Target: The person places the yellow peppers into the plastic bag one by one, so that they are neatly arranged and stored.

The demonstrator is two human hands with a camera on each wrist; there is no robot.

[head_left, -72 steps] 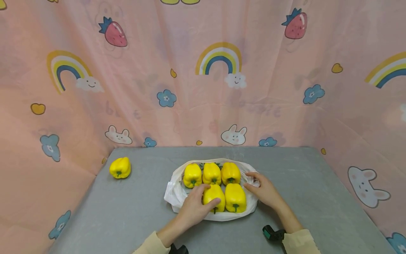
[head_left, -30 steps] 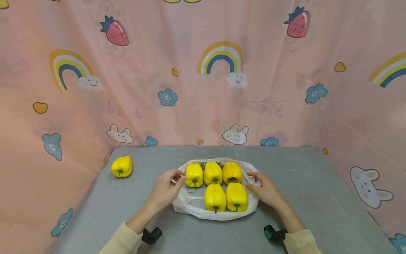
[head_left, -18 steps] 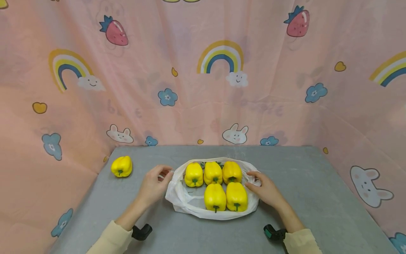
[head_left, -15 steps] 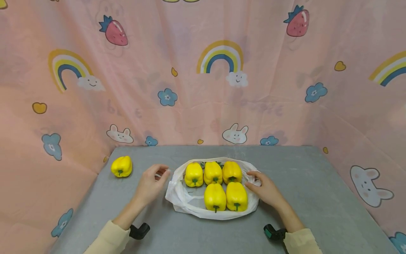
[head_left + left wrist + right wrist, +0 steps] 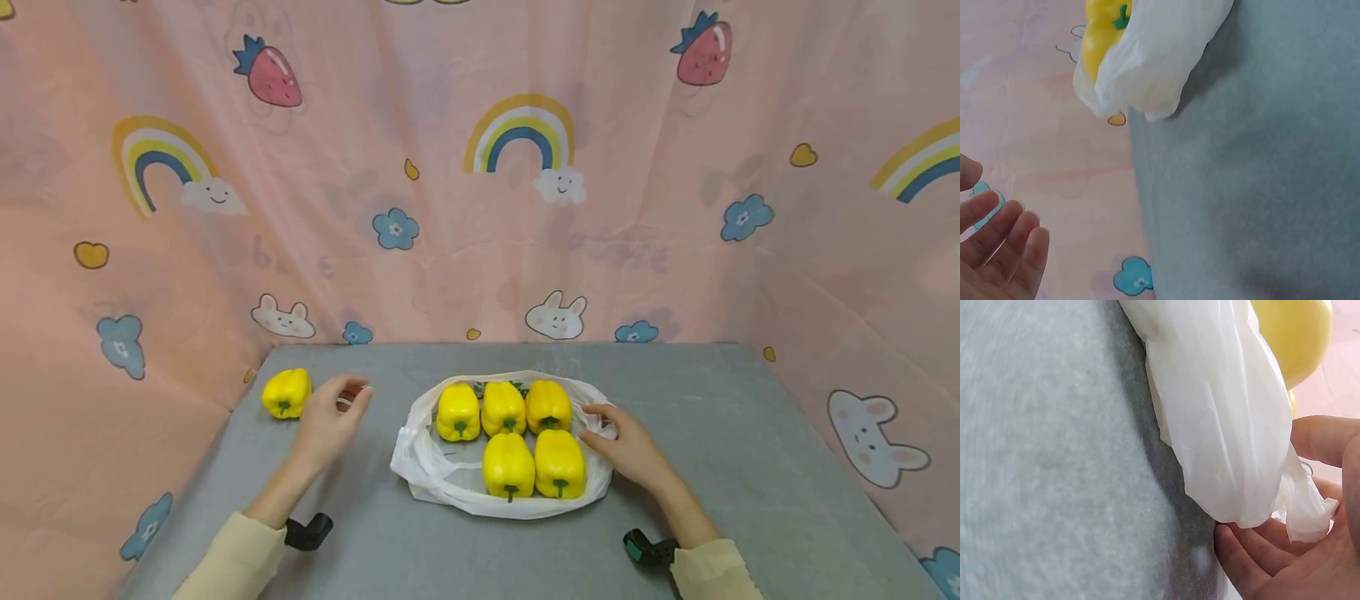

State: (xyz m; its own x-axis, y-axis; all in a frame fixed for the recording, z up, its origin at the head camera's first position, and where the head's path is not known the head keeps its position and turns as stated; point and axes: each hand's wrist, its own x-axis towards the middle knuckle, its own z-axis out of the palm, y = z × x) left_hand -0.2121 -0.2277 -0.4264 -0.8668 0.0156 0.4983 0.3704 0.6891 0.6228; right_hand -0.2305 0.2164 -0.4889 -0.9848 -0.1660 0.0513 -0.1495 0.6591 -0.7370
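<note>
My left hand (image 5: 330, 417) is in the air left of the white plastic bag (image 5: 412, 467), its fingers loosely bent and holding nothing. Just to its left, a lone yellow bell pepper (image 5: 287, 393) rests on the table. In the left wrist view the left hand's fingers (image 5: 1004, 237) are spread apart from the bag (image 5: 1147, 62). My right hand (image 5: 626, 446) holds the bag's right side; in the right wrist view the bag (image 5: 1222, 425) lies between thumb and fingers. Several yellow bell peppers (image 5: 507, 467) stand inside the bag in two rows, with a gap at front left.
The grey table (image 5: 712, 433) is backed and flanked by a pink printed curtain (image 5: 450, 275). Small dark green leaves (image 5: 517, 388) show behind the back row of peppers. A black device (image 5: 309, 532) is strapped at the left wrist, another black device (image 5: 648, 550) at the right.
My left hand has let go of the front-left pepper in the bag, drawn back over the bag's left rim and moved left toward the lone pepper. The right hand has stayed in place.
</note>
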